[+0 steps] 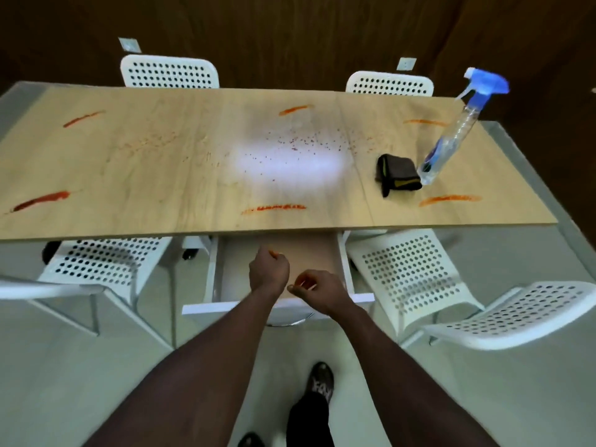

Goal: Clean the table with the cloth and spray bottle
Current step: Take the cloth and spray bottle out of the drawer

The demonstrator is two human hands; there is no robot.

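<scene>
Forearms [200,366]: bare, stretched toward the counter's near edge.
Left hand [269,269]: fingers loosely curled, gripping nothing, just short of the counter's near edge.
Right hand [317,290]: loosely curled too, nothing in it; orange tinge at the fingertips.
Drawer [350,298]: white sides, tan bottom, pulled out from under the counter.
Counter [129,175]: pale wood-grain slab, rectangular, streaked with red-orange smears and specks.
Cloth [398,175]: dark, folded, yellow-edged, lying on the counter's right part.
Spray bottle [451,140]: clear plastic, blue trigger head, standing on the counter against the cloth; contents unclear.
Chairs [409,272]: white perforated plastic, around the counter.
</scene>
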